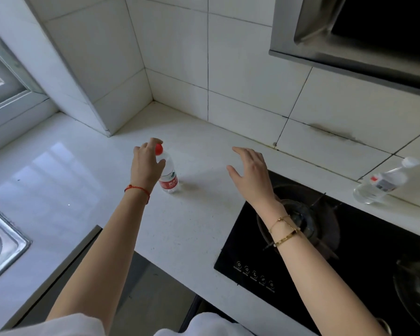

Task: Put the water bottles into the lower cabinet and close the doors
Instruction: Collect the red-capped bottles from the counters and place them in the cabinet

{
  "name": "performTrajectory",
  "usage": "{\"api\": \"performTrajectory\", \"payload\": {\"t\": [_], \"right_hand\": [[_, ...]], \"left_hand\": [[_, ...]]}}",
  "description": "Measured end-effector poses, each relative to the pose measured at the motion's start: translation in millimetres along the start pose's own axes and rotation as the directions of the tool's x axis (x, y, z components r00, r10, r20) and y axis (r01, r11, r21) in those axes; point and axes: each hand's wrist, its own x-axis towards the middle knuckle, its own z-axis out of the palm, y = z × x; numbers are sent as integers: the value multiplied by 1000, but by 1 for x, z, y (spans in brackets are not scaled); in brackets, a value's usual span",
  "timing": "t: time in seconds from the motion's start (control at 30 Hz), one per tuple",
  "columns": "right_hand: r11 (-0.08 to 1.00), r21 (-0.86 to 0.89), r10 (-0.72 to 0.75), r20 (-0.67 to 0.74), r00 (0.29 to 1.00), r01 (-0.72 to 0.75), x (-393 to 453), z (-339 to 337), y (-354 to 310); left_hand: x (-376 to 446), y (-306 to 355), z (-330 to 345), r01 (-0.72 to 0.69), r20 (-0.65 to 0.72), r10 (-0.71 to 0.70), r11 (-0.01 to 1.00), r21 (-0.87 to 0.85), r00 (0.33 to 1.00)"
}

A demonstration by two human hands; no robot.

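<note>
A clear water bottle with a red cap and red label stands upright on the white counter. My left hand wraps its neck from the left, fingers curled over the cap and thumb on the shoulder. My right hand hovers open, fingers spread, above the counter to the bottle's right, holding nothing. A second clear bottle with a white cap stands at the far right against the tiled wall. Below the counter's front edge, the top edge of an open grey cabinet door juts toward me; the cabinet's inside is hidden.
A black glass gas hob fills the right of the counter, under my right forearm. A steel range hood hangs above it. A steel sink's corner shows at the left edge. A tiled column and a window close off the back left.
</note>
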Motion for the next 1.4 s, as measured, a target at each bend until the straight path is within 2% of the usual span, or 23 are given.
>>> {"api": "performTrajectory", "payload": {"t": [0.13,0.37,0.67,0.93,1.13,1.4], "right_hand": [[1000,-6,26,-12,1000,-27,-10,-3,4],[997,-24,73,-78,994,-75,-37,-22,20],[975,-72,184,-253,950,-208,-86,-93,81],[926,-149,272,-375,886,-347,-100,-181,170],[901,-205,299,-348,889,-383,-86,-231,238],[873,-255,380,-176,908,-415,-49,-242,300]], "left_hand": [[-2,2,0,-6,4,6,1000,0,1000],[-32,31,6,-123,58,125,992,-34,990],[-78,123,19,-267,98,291,943,-199,952],[-117,209,50,-342,140,378,912,-226,915],[-144,264,68,-348,128,381,911,-220,916],[-177,310,88,-308,107,337,926,-219,935]]}}
